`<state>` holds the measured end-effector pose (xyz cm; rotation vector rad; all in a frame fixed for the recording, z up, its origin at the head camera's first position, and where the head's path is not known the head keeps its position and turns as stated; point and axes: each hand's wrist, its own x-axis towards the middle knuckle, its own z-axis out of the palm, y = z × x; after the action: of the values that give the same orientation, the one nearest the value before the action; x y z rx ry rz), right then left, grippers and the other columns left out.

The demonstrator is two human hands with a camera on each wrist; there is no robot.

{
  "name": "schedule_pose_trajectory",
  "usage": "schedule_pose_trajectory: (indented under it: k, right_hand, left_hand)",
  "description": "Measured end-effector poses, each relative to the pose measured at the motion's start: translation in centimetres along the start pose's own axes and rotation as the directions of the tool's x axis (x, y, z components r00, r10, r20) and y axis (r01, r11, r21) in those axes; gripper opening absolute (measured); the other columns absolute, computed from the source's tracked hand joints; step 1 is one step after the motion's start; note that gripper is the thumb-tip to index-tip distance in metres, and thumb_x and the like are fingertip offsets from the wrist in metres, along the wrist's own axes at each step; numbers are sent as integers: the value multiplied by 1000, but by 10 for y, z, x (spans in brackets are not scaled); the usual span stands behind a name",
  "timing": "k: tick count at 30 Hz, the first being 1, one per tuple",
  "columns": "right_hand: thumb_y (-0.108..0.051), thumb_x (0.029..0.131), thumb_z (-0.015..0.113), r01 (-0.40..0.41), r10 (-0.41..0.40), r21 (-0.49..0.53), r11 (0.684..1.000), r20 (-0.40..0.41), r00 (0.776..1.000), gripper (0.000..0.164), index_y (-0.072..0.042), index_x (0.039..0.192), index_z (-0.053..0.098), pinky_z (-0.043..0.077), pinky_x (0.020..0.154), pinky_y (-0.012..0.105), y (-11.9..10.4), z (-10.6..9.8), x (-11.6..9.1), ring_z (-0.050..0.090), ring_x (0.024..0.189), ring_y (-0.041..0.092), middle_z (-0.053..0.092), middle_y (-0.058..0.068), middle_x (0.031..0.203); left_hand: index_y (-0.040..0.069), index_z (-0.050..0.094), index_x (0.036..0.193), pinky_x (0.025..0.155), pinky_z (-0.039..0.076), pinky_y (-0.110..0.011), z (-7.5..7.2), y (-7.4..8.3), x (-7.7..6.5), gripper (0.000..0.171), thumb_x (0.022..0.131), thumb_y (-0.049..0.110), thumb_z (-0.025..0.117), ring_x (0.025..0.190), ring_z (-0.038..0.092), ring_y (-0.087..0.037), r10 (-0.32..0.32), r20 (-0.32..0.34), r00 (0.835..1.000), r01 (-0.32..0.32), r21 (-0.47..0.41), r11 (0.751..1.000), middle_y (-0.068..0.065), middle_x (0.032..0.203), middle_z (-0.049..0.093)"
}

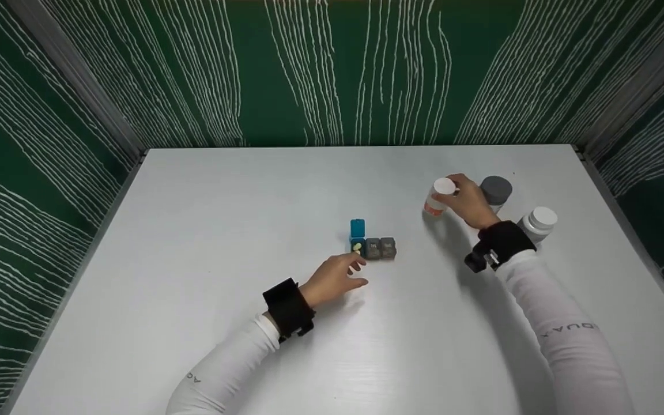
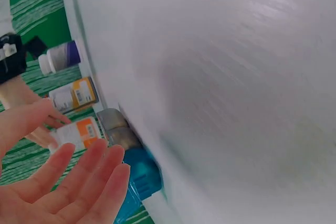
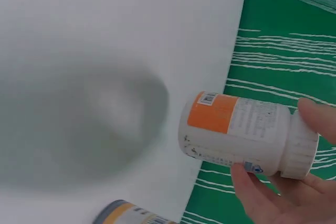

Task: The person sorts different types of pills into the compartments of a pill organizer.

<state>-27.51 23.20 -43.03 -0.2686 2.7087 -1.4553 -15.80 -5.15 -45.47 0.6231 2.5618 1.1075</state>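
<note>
My right hand [image 1: 471, 203] grips a white pill bottle [image 3: 247, 129] with an orange label panel, thumb and fingers around its neck and capped end. The bottle is slightly tilted over the table's back right. In the middle of the table sits a small pill organizer [image 1: 373, 248] of three joined compartments, one blue and two grey. The blue lid [image 1: 357, 228] is flipped up, and pale yellowish pills [image 1: 357, 246] show in that compartment. My left hand [image 1: 336, 279] holds nothing; its loosely extended fingers are right at the organizer's front edge, by the blue compartment.
Beside my right hand stands a bottle with a dark grey cap [image 1: 496, 189]. A white-capped bottle [image 1: 538, 223] stands nearer, partly behind the right wrist. The white table [image 1: 205, 242] is bordered by green panels with white lines [image 1: 286, 69] at the back and sides.
</note>
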Motion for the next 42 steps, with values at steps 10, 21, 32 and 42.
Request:
schedule_pose_trajectory:
  k: [10,21,32,42]
  right_hand:
    - [-15,85,58,-40,37,-66,997,-43,998,51,13,121,36,34,90,47,15,1,0,41,110,40,42,32,121]
    - [-17,84,60,-70,68,-49,996,-40,997,68,12,132,23,32,93,48,17,-4,1,36,116,42,33,35,128]
    - [-4,78,65,166,-168,-129,978,-7,986,61,12,127,34,30,96,48,-23,41,-34,35,116,43,32,32,128]
    - [-6,76,67,256,-188,-180,950,326,927,54,12,121,44,33,95,46,-15,99,-43,42,114,38,46,28,121]
  left_hand:
    - [-3,56,107,76,46,-29,1,-4,2,30,82,13,63,92,57,-26,-3,8,1000,4,-16,1000,-15,103,60]
    - [-2,57,106,77,45,-32,-9,-9,12,26,85,13,59,91,57,-25,2,-18,1000,-2,17,1000,-16,100,60]
    - [-3,54,110,72,46,-32,-46,-17,43,28,87,13,55,86,57,-24,-90,-180,979,95,21,995,-15,96,60]
    - [-5,59,104,78,43,-32,-39,-22,76,36,96,22,36,89,54,-22,-196,-192,962,181,-94,979,-15,97,60]
